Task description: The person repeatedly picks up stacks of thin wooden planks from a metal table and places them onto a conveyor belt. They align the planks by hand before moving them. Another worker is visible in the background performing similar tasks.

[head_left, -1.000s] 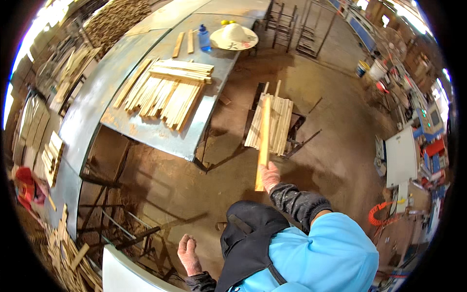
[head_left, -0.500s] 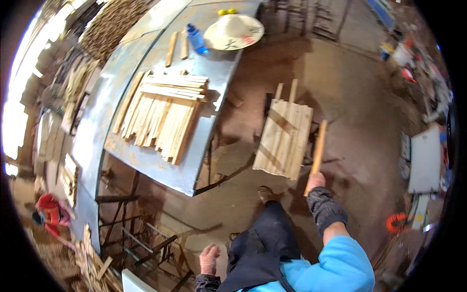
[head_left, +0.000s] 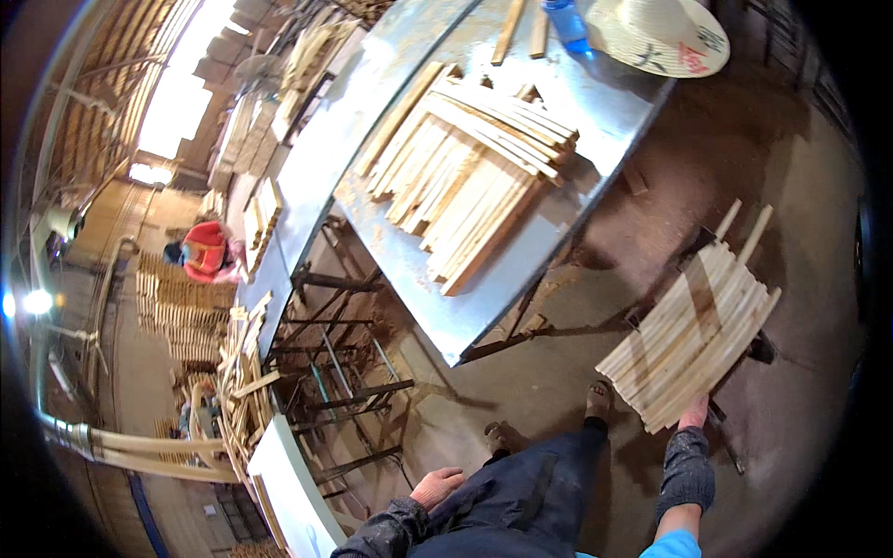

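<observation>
Several pale wooden slats (head_left: 684,321) lie side by side on a low stand at the right, two of them jutting past the far end. My right hand (head_left: 693,412) is at the near right corner of this row, closed on the near end of the outermost wooden slat (head_left: 752,327), which lies along the row's right edge. The fingers are partly hidden. By my thigh, over the dark apron (head_left: 521,493), my left hand (head_left: 437,486) holds nothing, its fingers loosely stretched out.
A metal-topped table (head_left: 446,325) bears a stack of wooden slats (head_left: 474,200), a blue bottle (head_left: 566,26) and a straw hat (head_left: 656,37). At the left, a person in red (head_left: 205,251) works near piled wood (head_left: 244,372). A white panel (head_left: 293,493) stands at lower left.
My right hand has brought the slat against the right edge of the row. My view has turned left, so the table and stand appear farther right. My left hand stays near my thigh.
</observation>
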{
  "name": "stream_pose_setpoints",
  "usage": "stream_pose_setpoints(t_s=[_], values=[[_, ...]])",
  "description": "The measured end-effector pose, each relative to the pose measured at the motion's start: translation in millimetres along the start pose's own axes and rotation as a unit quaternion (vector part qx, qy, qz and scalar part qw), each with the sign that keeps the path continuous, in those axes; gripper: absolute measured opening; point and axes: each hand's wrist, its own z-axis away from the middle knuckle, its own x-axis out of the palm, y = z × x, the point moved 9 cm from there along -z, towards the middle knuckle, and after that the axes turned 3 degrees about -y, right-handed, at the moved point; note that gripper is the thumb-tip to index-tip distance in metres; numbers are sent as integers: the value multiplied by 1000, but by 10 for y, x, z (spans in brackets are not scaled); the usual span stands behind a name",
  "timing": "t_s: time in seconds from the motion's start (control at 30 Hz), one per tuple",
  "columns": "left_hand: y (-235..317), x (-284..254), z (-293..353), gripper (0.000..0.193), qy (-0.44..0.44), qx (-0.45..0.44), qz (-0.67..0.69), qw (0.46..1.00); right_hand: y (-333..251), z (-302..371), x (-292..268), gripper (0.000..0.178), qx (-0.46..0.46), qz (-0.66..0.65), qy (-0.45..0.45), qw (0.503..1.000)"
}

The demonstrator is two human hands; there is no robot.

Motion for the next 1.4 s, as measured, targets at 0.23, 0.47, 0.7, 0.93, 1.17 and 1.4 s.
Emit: stream_pose_setpoints(t_s=[0.23, 0.47, 0.7, 0.93, 1.17, 1.4], values=[[108, 6, -77, 54, -6, -17, 123, 992, -112, 50, -196, 73, 66, 211, 31, 975], [66, -314, -237, 50, -15, 82, 131, 988, 339, 934, 594, 38, 198, 305, -88, 927], [-945, -799, -803, 43, 22, 75, 320, 944, 990, 1827, 2068, 31, 418, 281, -259, 824], [-1993, -2127, -977, 20, 113, 105, 426, 891, 614, 3243, 4905, 24, 73, 607, -493, 618], [-2541, -3362, -1097, 19, 167, 61, 599, 781, 968, 3913, 6959, 60, 2, 679, -482, 554], [-2508, -3974, -1963, 16, 171, 170, 494, 835, 1152, 3788, 8272, 55, 61, 653, -462, 597]])
